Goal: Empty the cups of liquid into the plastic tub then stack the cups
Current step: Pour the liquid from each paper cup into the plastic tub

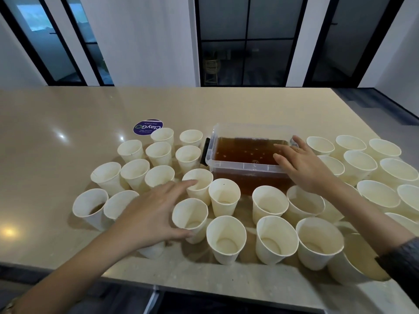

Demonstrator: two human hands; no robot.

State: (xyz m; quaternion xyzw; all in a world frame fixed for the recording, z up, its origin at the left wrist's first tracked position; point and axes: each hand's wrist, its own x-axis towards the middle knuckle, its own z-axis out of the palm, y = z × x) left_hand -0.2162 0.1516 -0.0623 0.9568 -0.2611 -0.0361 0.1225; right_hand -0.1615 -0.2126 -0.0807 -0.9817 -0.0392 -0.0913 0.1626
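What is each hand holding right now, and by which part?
Nothing is held. The left hand hovers open over the paper cups; the right hand is spread above the plastic tub.

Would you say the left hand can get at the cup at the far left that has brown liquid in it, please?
Probably yes. The left hand hovers open just right of that cup, whose rim stands open from above; only a neighbouring cup stands between them.

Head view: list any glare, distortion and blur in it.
Head view: lamp glare spots shine on the table at left; wide-angle distortion splays the outer cups outward and bends the table's edges; the left hand and right hand are slightly soft, the tub fairly sharp.
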